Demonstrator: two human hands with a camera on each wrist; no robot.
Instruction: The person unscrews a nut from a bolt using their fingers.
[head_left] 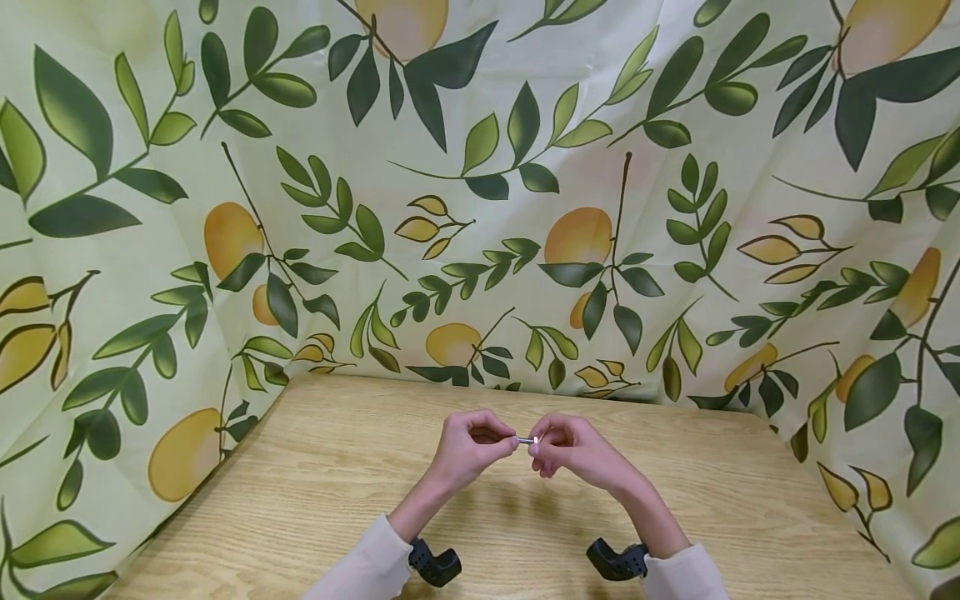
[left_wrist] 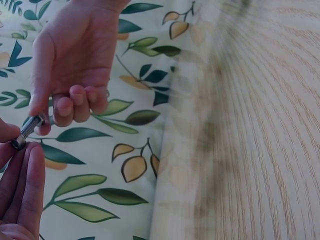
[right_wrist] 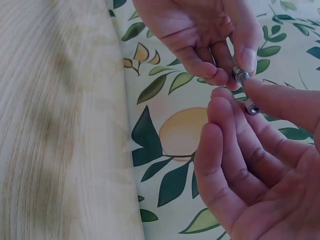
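In front of me, both hands meet over the table at a small silver bolt. My left hand pinches one end of it between thumb and fingertips; in the left wrist view a round, hollow-looking end of the bolt shows there. My right hand pinches the other end, where a small shiny nut shows between thumb and finger in the right wrist view. Ridged thread is visible along the bolt between the hands. The fingertips partly hide both ends.
Beneath the hands lies a light wood-grain table. A cloth printed with leaves and oranges hangs behind the table and along both sides. Each wrist wears a black camera mount.
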